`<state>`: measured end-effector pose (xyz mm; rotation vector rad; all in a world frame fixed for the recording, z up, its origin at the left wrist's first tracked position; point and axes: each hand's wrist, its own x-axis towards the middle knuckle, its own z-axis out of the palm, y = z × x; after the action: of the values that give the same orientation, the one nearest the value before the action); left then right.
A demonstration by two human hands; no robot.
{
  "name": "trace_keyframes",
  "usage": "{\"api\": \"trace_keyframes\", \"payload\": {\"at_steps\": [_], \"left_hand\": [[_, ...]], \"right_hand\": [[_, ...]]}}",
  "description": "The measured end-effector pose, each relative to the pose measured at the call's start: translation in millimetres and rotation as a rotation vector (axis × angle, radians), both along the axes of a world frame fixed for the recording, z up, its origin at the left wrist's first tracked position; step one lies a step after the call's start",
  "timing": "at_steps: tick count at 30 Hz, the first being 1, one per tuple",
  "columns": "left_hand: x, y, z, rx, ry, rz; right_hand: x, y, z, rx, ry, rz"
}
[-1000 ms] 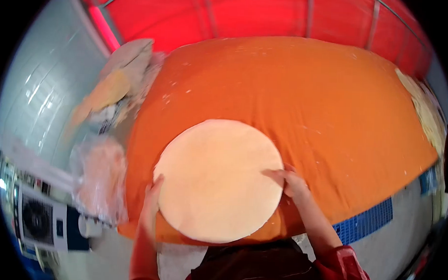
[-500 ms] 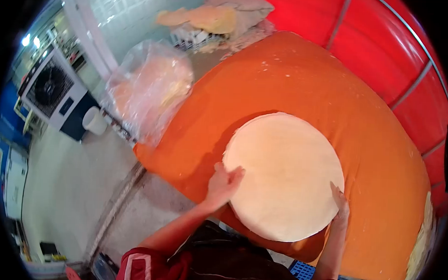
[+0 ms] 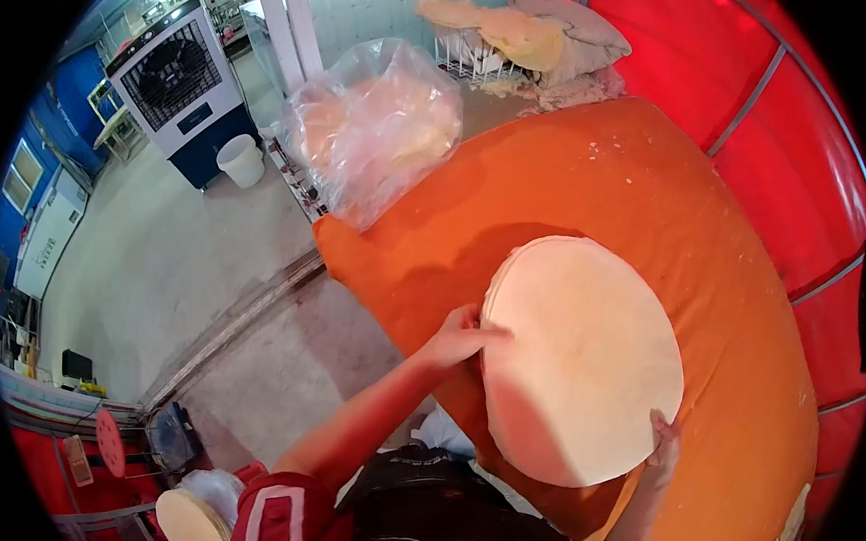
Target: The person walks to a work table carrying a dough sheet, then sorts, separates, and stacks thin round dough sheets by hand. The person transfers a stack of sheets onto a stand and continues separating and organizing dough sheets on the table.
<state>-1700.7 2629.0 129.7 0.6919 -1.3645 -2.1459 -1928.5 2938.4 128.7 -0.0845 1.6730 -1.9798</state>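
A stack of thin round flatbreads (image 3: 582, 362), pale and wide, is above the orange cloth (image 3: 735, 348). Its left side looks slightly raised, showing layered edges and casting a shadow on the cloth. My left hand (image 3: 462, 338) grips the left edge, thumb over the top and fingers around the side. At the lower right edge, my right hand (image 3: 665, 443) holds the stack with fingertips on top; the rest of that hand is partly hidden behind it. Whether the underside touches the cloth I cannot tell.
A clear plastic bag (image 3: 390, 126) of flat pieces stands beyond the cloth's left corner. Behind it is a white wire basket (image 3: 469, 57) with cloths on it. An air cooler (image 3: 177, 80) and white bucket (image 3: 241, 161) stand left. Red sheeting (image 3: 790, 140) borders the right.
The view has swung left, bringing in more floor and another round stack at lower left. My left hand has closed over the stack's edge, and the stack's left side appears more tilted up.
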Motion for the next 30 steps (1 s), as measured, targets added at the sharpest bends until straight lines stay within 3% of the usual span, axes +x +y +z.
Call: {"api": "trace_keyframes", "payload": {"at_steps": [2, 4, 6, 7, 8, 10, 12, 14, 15, 17, 18, 20, 23, 24, 26, 27, 30], "left_hand": [[17, 5, 29, 0.311, -0.045, -0.344], [15, 10, 19, 0.373, -0.008, -0.391], [6, 23, -1, -0.044, -0.170, 0.077], [11, 29, 1, -0.383, -0.385, 0.063], [9, 33, -1, -0.373, -0.386, 0.072], [2, 39, -5, -0.471, -0.570, 0.196], [-1, 41, -11, -0.545, -0.548, 0.278], [0, 39, -19, -0.515, -0.539, 0.279], [-1, 35, -24, -0.517, -0.540, 0.282], [-6, 21, -30, -0.371, -0.419, 0.334], [-11, 12, -32, -0.375, -0.412, 0.336], [-17, -1, -36, -0.012, -0.319, 0.225], [-12, 8, 10, 0.158, -0.316, 0.063], [-8, 14, 14, 0.160, -0.321, 0.064], [4, 32, 13, 0.314, 0.094, -0.174], [6, 35, 14, 0.471, 0.049, -0.201], [-1, 34, 4, 0.231, -0.052, -0.149]], "right_hand": [[-35, 10, -10, -0.055, -0.019, 0.151], [-42, -9, 5, -0.197, -0.260, 0.048], [-30, -30, 15, -0.185, -0.249, 0.063], [-31, -34, 11, -0.027, -0.115, 0.034], [-29, -37, 11, 0.135, 0.020, 0.004], [-22, -43, 17, 0.216, 0.050, 0.009], [-29, -41, 11, 0.284, 0.081, 0.006], [-46, -24, -13, -0.078, 0.035, 0.111], [-39, -21, -4, -0.081, 0.034, 0.113], [-25, -7, 17, -0.205, -0.254, 0.310], [-23, 2, 10, -0.209, -0.247, 0.311], [-19, 25, -17, 0.017, 0.009, 0.251], [-61, 45, -52, -0.078, -0.036, 0.393], [-58, 30, -36, -0.077, -0.042, 0.394], [-46, -12, 19, -0.225, -0.291, 0.133], [-46, -9, 17, -0.227, -0.298, 0.123], [-52, -11, 4, -0.346, -0.240, 0.263]]}}
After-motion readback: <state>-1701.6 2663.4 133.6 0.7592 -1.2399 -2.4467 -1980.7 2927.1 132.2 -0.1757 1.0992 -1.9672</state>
